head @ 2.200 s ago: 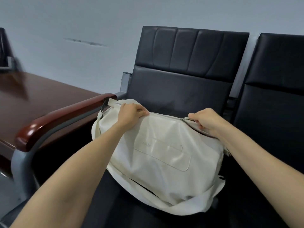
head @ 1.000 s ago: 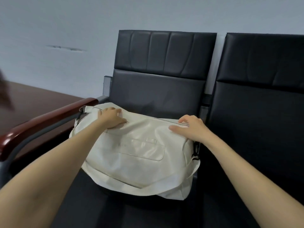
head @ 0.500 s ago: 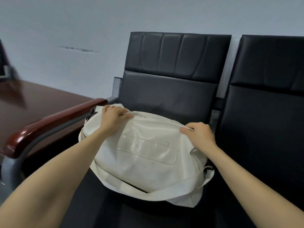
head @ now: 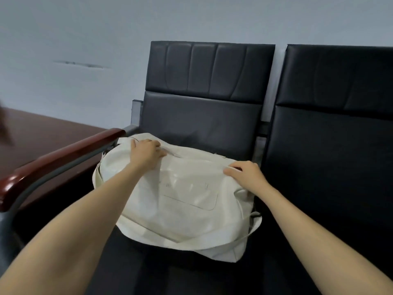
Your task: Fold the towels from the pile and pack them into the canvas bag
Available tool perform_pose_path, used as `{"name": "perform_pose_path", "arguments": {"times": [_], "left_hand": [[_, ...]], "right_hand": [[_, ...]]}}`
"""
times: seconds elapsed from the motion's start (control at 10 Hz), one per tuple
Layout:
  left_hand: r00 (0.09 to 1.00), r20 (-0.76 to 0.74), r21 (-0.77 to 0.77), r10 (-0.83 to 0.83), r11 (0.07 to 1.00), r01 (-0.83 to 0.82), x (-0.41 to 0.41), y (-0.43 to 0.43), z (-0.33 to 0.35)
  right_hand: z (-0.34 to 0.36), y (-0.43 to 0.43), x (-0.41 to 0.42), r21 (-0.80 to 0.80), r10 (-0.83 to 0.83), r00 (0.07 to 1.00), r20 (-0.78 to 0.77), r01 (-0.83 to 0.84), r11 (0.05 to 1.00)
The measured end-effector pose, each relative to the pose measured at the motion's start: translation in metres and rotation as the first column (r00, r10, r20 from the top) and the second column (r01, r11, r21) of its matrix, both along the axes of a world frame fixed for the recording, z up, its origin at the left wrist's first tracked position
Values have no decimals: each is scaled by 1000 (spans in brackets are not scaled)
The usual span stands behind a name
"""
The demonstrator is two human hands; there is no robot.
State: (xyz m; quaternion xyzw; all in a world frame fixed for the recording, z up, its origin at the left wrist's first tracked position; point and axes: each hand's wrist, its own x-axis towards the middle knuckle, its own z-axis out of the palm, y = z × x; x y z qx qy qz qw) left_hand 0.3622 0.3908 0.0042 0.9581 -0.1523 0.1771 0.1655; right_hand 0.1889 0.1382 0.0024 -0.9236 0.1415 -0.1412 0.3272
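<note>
The bag (head: pixel 187 199), gripped on top by the left hand (head: pixel 146 153) and pinched by the right hand (head: pixel 244 173), could be dragged off the seat (head: pixel 170 269) by an uneven tug.

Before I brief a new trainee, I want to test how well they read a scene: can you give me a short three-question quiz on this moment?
1. True or false: the canvas bag lies on the wooden table.
2. The left hand and right hand are: A) both on the bag's top, B) both in the air, C) both on the chair back.
3. Fill in: as the person sees it, the red-brown armrest is on the bag's ___ side.
Key: 1 false, it lies on the black chair seat. 2 A. 3 left.
</note>
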Motion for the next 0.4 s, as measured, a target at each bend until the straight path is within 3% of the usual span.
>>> {"name": "perform_pose_path", "arguments": {"times": [0.2,0.3,0.4], "left_hand": [[950,-90,-252,-300,929,270,-91,-30,16],[891,-65,-353,-450,845,401,-161,-59,25],[786,-176,-435,-592,763,477,-222,-97,26]], "right_hand": [[20,-13,-57,155,44,999,20,-47,987],[40,-32,-110,97,24,999,40,-28,995],[52,-54,-172,49,-62,996,71,59,997]]}}
